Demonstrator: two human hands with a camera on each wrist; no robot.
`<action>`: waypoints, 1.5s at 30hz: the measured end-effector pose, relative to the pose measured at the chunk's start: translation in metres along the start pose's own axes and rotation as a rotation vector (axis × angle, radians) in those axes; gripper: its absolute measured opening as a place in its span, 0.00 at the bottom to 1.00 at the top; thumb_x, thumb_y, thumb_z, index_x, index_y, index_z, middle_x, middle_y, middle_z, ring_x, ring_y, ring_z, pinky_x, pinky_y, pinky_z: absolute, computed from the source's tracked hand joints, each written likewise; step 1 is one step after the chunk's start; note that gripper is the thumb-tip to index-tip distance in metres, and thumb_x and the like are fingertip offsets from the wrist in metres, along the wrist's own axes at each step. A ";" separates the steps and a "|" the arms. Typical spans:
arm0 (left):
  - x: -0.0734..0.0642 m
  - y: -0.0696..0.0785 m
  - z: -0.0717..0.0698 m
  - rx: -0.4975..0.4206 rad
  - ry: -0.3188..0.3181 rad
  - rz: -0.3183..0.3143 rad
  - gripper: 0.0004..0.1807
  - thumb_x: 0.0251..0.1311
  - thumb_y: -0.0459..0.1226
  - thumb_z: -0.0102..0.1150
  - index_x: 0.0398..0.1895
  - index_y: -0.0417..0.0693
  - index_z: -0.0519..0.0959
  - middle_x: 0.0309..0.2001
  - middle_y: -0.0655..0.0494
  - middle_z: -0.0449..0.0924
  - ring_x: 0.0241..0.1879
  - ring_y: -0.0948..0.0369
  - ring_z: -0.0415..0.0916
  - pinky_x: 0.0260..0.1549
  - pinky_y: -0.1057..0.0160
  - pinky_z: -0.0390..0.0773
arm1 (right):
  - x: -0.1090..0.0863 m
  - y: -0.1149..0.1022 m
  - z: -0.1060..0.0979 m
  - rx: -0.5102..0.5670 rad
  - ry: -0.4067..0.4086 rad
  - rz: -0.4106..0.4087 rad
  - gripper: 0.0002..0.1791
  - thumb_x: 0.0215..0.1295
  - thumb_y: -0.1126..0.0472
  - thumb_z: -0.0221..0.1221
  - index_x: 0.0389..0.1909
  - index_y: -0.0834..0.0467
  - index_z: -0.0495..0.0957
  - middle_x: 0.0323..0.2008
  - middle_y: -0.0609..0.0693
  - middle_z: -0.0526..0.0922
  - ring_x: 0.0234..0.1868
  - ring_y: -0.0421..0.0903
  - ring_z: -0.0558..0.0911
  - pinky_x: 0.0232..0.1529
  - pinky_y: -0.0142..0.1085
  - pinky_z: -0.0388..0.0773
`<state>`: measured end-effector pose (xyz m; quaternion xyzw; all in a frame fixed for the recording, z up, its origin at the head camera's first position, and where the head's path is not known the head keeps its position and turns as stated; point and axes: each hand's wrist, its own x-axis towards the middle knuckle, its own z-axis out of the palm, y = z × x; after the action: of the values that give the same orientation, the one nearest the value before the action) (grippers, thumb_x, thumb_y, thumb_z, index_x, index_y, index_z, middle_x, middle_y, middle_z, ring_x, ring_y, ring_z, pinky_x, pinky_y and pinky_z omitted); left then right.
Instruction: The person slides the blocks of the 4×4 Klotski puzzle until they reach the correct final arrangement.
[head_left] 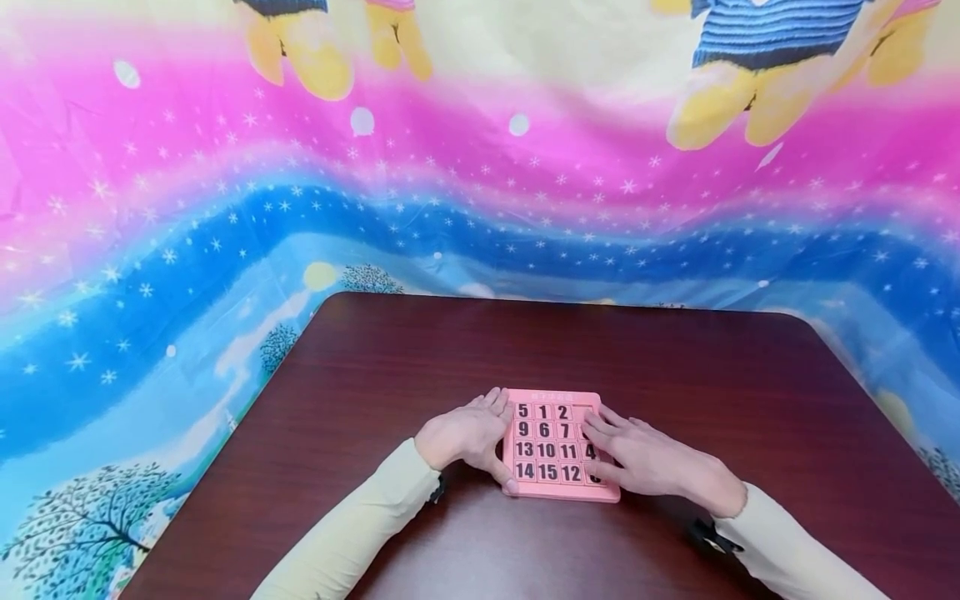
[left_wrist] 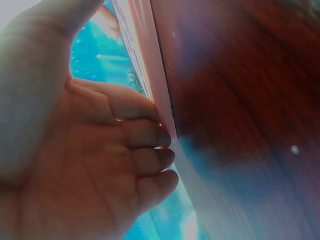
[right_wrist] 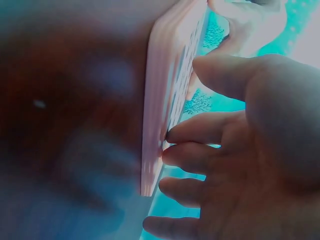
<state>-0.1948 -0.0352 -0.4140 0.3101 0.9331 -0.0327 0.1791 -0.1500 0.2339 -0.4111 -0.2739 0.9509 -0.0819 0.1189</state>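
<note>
A pink number slide puzzle [head_left: 551,492] lies flat on the table, its tiles bearing black numerals; the top row reads 5, 1, 2, with a gap at its right end. Along the puzzle's left side rests my left hand [head_left: 472,433], thumb at the near corner and fingers by the far one. In the left wrist view its fingertips [left_wrist: 167,159] touch the pink side edge. My right hand [head_left: 656,457] reaches over the right side, its fingers on the right-hand column and partly hiding those tiles. The right wrist view shows these fingers [right_wrist: 187,156] extended, slightly spread.
The dark reddish-brown table [head_left: 420,350] has rounded far corners. Behind it hangs a colourful cloth [head_left: 465,167] with snowflakes, trees and cartoon figures. Both forearms wear pale sleeves [head_left: 360,517], with black straps at the wrists.
</note>
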 end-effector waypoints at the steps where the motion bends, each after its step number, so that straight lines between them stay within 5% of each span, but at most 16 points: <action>1: 0.000 0.000 0.000 0.002 0.001 0.001 0.71 0.38 0.72 0.66 0.78 0.40 0.49 0.79 0.43 0.42 0.79 0.52 0.38 0.79 0.59 0.46 | -0.002 0.000 0.000 -0.002 0.004 -0.004 0.37 0.69 0.42 0.55 0.70 0.61 0.66 0.73 0.60 0.64 0.76 0.63 0.57 0.67 0.66 0.63; 19: -0.001 -0.001 0.000 0.000 0.000 0.001 0.70 0.38 0.72 0.66 0.77 0.40 0.49 0.79 0.43 0.43 0.79 0.52 0.39 0.79 0.59 0.47 | -0.003 0.002 0.004 -0.088 0.035 0.003 0.37 0.69 0.40 0.54 0.69 0.62 0.68 0.71 0.60 0.67 0.74 0.63 0.60 0.66 0.68 0.63; 36: -0.001 -0.001 0.002 0.007 0.002 0.005 0.71 0.38 0.72 0.66 0.77 0.39 0.49 0.79 0.42 0.43 0.79 0.52 0.40 0.78 0.58 0.47 | 0.011 0.014 0.005 -0.046 0.038 0.014 0.39 0.69 0.40 0.53 0.70 0.63 0.65 0.74 0.62 0.61 0.75 0.65 0.57 0.66 0.68 0.62; 45: 0.001 0.000 0.001 0.011 0.004 0.002 0.70 0.39 0.72 0.66 0.78 0.41 0.49 0.79 0.44 0.43 0.79 0.53 0.39 0.79 0.59 0.46 | -0.005 0.011 0.003 -0.047 0.048 0.008 0.38 0.70 0.39 0.52 0.71 0.61 0.65 0.73 0.60 0.62 0.75 0.64 0.58 0.66 0.66 0.64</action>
<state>-0.1948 -0.0348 -0.4156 0.3120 0.9330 -0.0372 0.1755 -0.1508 0.2456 -0.4160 -0.2706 0.9562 -0.0655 0.0901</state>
